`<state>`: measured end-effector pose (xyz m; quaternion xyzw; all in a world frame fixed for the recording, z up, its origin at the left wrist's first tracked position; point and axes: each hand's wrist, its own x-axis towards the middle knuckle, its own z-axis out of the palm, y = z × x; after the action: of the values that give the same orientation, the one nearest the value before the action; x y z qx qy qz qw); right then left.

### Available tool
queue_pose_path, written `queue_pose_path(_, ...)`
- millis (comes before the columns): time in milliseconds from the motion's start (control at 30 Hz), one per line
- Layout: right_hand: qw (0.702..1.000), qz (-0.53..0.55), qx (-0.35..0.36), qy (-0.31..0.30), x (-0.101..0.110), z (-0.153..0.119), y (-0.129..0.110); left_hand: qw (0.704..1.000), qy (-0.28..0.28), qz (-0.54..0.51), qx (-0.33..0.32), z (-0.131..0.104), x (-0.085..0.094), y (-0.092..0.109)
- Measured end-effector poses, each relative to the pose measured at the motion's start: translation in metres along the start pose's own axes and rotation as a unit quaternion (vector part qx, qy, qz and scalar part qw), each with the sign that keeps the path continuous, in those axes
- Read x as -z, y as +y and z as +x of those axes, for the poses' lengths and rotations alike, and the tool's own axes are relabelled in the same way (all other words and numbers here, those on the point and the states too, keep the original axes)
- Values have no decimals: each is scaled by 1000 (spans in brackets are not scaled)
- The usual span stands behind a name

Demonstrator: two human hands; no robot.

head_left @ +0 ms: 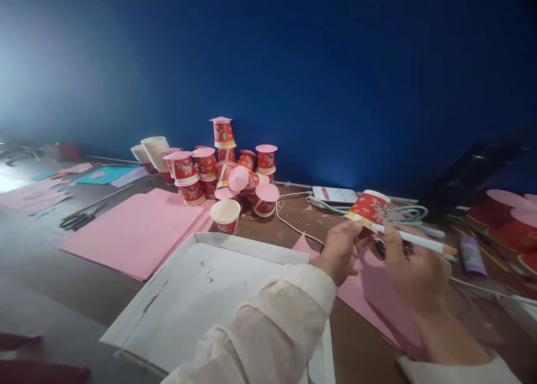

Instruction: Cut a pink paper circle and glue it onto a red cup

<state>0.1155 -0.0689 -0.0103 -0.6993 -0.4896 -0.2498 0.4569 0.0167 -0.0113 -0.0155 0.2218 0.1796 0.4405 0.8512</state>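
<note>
On the right of the head view, my left hand (342,249) grips a red patterned paper cup (369,206) by its lower edge, the cup raised off the table and tilted. My right hand (413,263) is closed on a white pen (415,239) with an orange end. The pen's other end meets the cup's rim near my left fingers. Below both hands lies a pink paper sheet (377,300). An upright red paper cup (226,215) stands left of my hands, its open mouth up.
Red cups with pink paper discs (205,163) are piled at the wall. Pink sheets (138,227), scissors (78,220) and a white tray-like board (188,289) lie left. A phone (334,195), cables and a purple glue stick (473,256) are on the right.
</note>
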Motion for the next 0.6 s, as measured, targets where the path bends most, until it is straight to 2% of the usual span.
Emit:
queue_pose_path(333,1000,8,11,-10,1,-1,-1,1000,23,0,14,-3,-3,3)
queue_pose_path(600,1000,-14,-8,-4,0,0,1,1000,7,-5,-1,2,-1,-1)
